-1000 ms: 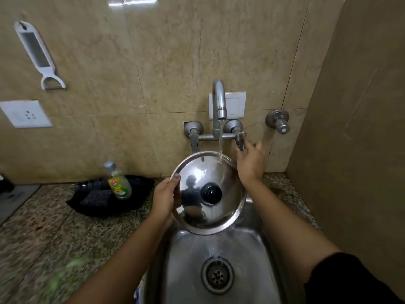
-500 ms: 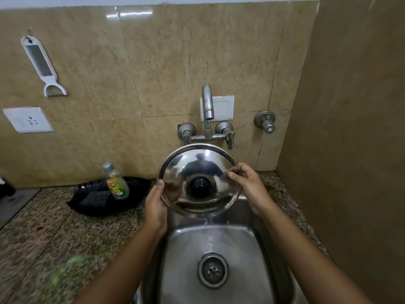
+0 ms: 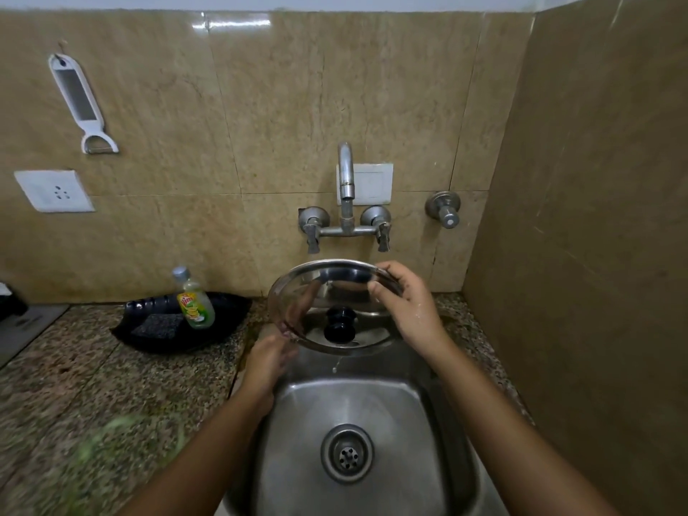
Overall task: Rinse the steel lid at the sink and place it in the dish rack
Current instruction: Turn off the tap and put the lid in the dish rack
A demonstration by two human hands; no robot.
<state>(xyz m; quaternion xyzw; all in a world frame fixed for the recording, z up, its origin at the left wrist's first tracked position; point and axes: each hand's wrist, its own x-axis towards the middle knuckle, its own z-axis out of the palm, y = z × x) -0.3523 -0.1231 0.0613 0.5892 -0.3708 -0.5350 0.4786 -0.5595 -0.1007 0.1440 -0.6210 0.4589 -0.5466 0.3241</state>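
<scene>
Both bare forearms reach forward. The right hand (image 3: pixel 411 310) curls its fingers (image 3: pixel 379 292) in a grip; the left hand (image 3: pixel 270 357) pinches lower, wet.

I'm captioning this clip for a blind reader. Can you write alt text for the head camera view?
Two bare hands hold a steel lid with a black knob tilted over a steel sink, right hand on its far rim, left hand at its near edge. The tap above shows no stream; a dish soap bottle stands to the left.

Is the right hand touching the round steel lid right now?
Touching. The head view shows the right hand gripping the far right rim of the round steel lid, fingers curled over its edge, above the steel sink.
</scene>
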